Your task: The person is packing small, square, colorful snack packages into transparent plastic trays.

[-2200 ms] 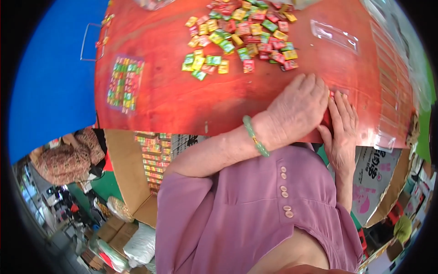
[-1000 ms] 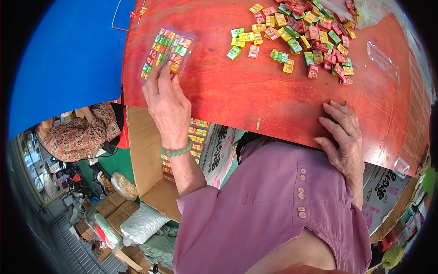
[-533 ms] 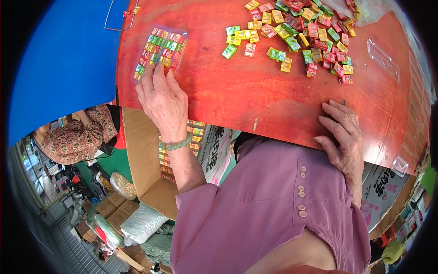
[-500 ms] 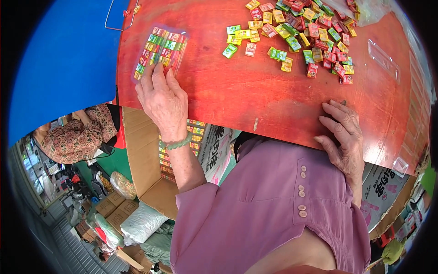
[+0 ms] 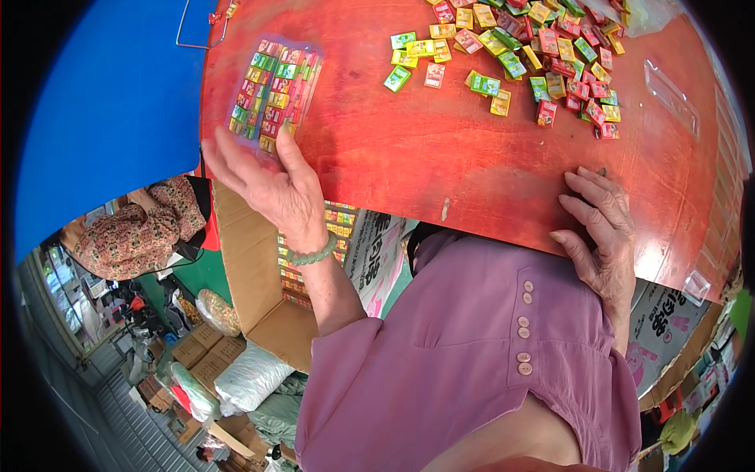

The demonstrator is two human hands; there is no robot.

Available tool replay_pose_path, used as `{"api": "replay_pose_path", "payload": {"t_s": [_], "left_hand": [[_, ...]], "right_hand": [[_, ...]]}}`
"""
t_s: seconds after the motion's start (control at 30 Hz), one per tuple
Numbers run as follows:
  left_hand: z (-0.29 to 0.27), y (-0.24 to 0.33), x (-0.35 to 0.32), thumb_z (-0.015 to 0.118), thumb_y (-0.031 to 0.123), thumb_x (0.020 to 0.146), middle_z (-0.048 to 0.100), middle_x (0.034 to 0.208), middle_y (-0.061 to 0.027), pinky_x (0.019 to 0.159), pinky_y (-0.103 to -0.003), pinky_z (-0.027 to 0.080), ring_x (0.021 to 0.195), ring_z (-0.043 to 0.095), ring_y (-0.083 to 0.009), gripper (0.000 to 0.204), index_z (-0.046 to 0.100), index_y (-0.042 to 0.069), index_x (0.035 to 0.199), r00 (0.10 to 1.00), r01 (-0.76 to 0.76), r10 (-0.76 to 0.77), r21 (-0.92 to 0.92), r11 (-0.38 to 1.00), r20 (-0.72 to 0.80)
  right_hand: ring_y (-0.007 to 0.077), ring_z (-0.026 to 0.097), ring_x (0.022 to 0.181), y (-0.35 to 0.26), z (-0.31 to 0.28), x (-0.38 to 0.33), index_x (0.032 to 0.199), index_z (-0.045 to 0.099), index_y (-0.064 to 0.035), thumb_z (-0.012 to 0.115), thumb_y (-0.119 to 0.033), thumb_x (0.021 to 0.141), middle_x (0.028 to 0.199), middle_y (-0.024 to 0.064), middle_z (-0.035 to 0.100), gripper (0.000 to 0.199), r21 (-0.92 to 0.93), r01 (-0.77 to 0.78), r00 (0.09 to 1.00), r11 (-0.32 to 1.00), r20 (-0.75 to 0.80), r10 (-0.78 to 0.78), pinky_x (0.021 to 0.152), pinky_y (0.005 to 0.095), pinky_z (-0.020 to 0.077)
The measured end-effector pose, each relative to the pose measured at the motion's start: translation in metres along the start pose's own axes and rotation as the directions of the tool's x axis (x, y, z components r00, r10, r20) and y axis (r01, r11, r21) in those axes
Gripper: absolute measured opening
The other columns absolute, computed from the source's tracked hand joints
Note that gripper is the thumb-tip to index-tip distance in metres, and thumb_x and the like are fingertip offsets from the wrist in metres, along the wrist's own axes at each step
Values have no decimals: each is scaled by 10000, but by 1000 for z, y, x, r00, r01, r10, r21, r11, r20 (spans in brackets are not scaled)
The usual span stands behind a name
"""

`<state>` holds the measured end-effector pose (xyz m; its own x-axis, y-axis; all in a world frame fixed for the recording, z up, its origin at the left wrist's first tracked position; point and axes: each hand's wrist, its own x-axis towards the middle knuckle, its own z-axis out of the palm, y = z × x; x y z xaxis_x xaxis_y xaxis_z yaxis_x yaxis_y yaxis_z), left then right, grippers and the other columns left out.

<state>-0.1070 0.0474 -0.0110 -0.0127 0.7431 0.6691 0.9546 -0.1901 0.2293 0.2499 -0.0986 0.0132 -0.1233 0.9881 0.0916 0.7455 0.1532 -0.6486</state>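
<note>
On the red table lies a clear plastic tray (image 5: pixel 266 96) filled with rows of small red, green and yellow boxes. My left hand (image 5: pixel 271 185), with a green bead bracelet at the wrist, is at the tray's near end. Its fingers are stretched out and the thumb is apart, its tip by the near row; whether it touches the boxes I cannot tell. My right hand (image 5: pixel 602 232) rests on the table's near edge, fingers loosely bent and spread, holding nothing. A heap of loose small boxes (image 5: pixel 543 59) lies toward the far right.
An empty clear plastic tray (image 5: pixel 672 98) lies on the red table (image 5: pixel 417 157) at the right. Below the near edge, an open cardboard box (image 5: pixel 244 259) holds filled trays. At left are a blue surface (image 5: pixel 110 102) and a person in a patterned top (image 5: pixel 134 240).
My left hand has drawn back from the tray's boxes toward its near end, and its fingers have straightened. The right hand stays resting at the table edge. The view has shifted slightly.
</note>
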Motion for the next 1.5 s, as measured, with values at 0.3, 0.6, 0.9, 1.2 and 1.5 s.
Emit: {"api": "replay_pose_path", "payload": {"t_s": [0.3,0.6,0.9,1.2,1.5], "left_hand": [[4,6,-1,524,378,1105,370,1572,-125,1153,-424,361,1402,400,-238,740,168,14,1642,786,501,-597,-730,464,159],[14,12,2,547,305,1099,213,1701,-171,1266,-443,229,1543,251,-264,735,173,-17,1644,848,414,-510,-779,471,143],[23,89,22,615,163,1032,396,1575,-326,1215,-533,332,1487,367,-471,559,429,-72,1503,903,-188,311,-380,906,297],[41,106,8,603,72,1011,390,1560,-352,1180,-510,401,1427,428,-495,540,420,-93,1491,782,-159,382,-435,886,492],[11,134,-26,627,46,987,349,1608,-295,1165,-505,428,1416,451,-470,589,405,-42,1526,687,-63,468,-596,800,556]], "right_hand": [[398,573,1318,5,-2,0,1124,739,13,844,-263,775,1314,152,685,457,23,17,1000,1000,7,-18,1157,554,399],[394,586,1296,7,-4,0,1110,737,7,859,-242,759,1301,148,691,448,28,59,998,998,-9,-59,1094,531,454],[369,622,1230,0,-23,23,1126,716,1,818,-108,815,1262,153,684,345,-1,80,996,997,-43,-80,1014,470,496],[374,486,1400,20,-1,68,1359,633,-61,748,-108,899,1470,140,564,476,-399,21,978,917,-184,-103,1117,481,449],[328,592,1246,19,-17,35,1291,673,-32,727,-47,912,1329,143,642,384,-123,14,977,992,-211,-40,1038,414,504]]}}
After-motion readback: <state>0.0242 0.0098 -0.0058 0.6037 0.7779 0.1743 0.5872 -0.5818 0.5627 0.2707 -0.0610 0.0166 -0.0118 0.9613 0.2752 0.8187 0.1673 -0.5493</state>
